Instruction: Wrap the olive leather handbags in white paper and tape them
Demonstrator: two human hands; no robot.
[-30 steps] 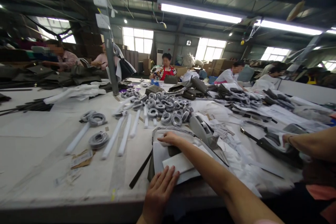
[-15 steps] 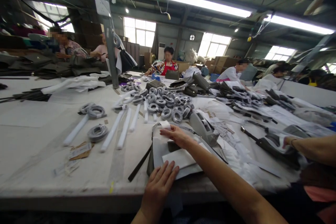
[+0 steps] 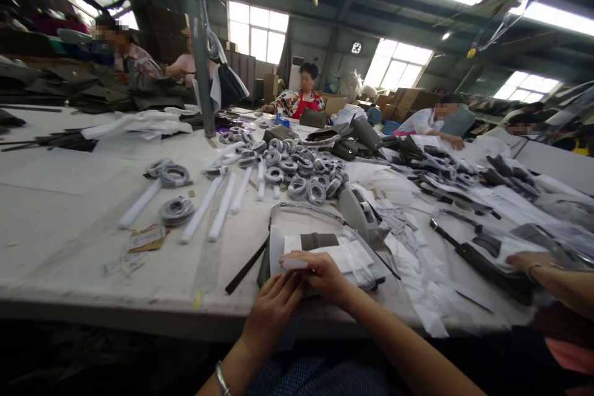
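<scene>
A dark olive handbag lies near the table's front edge, with white wrapping paper over its face and a clear cover at its right. Its thin dark strap sticks out to the left. My right hand is closed on a small folded piece of white paper above the bag's lower edge. Against it, my left hand rests with its fingers stretched out over that edge, their tips close to the paper. Its thumb is hidden.
A grey tape dispenser stands just behind the bag. Farther back lie a heap of wrapped coiled straps and several white rolls. At right, a co-worker's hand touches another dark bag. A metal post rises at left.
My right hand has come down from the bag's top to its lower edge with the white paper, meeting my left hand. The bag's wrapped face now shows more. The view has shifted slightly.
</scene>
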